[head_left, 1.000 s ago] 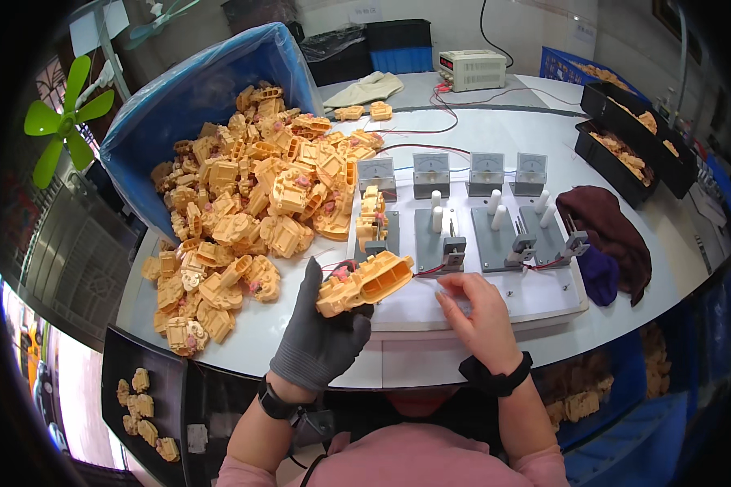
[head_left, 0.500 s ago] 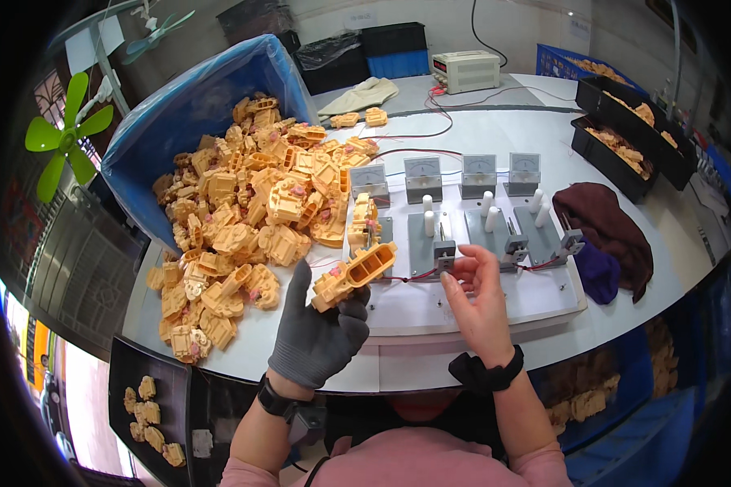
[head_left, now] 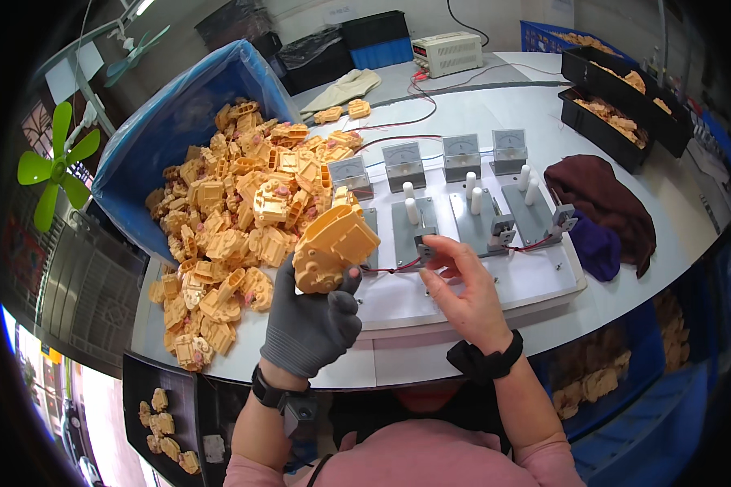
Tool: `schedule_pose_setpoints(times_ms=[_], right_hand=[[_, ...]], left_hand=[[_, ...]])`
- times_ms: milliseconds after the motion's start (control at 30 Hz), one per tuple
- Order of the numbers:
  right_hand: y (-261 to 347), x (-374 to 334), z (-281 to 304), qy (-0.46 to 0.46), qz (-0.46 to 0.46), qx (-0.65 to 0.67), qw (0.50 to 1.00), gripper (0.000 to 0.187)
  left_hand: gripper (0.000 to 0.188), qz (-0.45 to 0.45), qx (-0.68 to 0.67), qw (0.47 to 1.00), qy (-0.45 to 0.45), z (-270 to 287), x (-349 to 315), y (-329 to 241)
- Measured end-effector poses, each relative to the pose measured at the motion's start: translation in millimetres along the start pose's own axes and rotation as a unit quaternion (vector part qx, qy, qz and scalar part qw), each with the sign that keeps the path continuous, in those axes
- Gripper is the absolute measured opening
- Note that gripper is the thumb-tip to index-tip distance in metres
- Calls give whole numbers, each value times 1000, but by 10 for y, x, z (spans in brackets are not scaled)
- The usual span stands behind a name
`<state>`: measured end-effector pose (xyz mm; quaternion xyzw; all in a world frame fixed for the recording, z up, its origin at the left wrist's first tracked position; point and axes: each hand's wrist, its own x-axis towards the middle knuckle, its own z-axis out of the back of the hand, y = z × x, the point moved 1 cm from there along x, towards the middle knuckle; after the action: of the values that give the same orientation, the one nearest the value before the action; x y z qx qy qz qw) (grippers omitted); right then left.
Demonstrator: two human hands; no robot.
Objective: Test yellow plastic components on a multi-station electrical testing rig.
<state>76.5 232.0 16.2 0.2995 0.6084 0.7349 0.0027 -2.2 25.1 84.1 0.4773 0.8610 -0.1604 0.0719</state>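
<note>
In my gloved left hand [head_left: 309,329] is a tan plastic housing [head_left: 333,250], gripped between thumb and fingers. It is tilted so that its broad flat side shows, with an open socket at the top edge. My bare right hand [head_left: 467,300] holds nothing, its thumb and forefinger apart. Those fingertips are beside a small grey block [head_left: 426,243] with red wires on a white test board [head_left: 439,296]; whether they touch it I cannot tell. The board carries several analog meters [head_left: 404,162] and grey plates [head_left: 467,215] with white posts. Another housing [head_left: 345,197] is partly hidden behind the held one.
A heap of similar housings [head_left: 227,187] spills from a blue-lined bin [head_left: 114,174] at left. Dark cloths [head_left: 601,203] lie right of the board. Black trays [head_left: 605,134] stand at far right, a power supply [head_left: 448,53] at the back. A black tray [head_left: 150,373] sits low at left.
My left hand has turned the housing, so its flat side rather than its open slots now shows, and raised it slightly. My right hand stays by the block, and the whole view has shifted a little.
</note>
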Motion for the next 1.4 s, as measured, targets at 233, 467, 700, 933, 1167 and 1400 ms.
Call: schedule_pose_setpoints(times_ms=[233, 467, 700, 933, 1167, 1400], right_hand=[[-28, -14, 27, 19, 40, 21, 999, 31], [3, -34, 29, 8, 38, 24, 999, 31], [-88, -27, 33, 18, 44, 42, 998, 32], [-32, -25, 18, 12, 24, 31, 999, 33], [-146, -76, -57, -116, -15, 92, 989, 24], [-139, -77, -40, -46, 43, 9, 998, 10]], left_hand=[[57, -241, 600, 763, 1, -729, 380, -349], [72, -236, 893, 383, -30, -842, 1273, -397], [70, -163, 944, 284, 52, -684, 1108, -431], [64, -9, 976, 211, 54, -819, 1204, -247], [63, -320, 903, 263, 114, -647, 488, -375], [53, -276, 846, 414, -191, 962, -535, -1066]])
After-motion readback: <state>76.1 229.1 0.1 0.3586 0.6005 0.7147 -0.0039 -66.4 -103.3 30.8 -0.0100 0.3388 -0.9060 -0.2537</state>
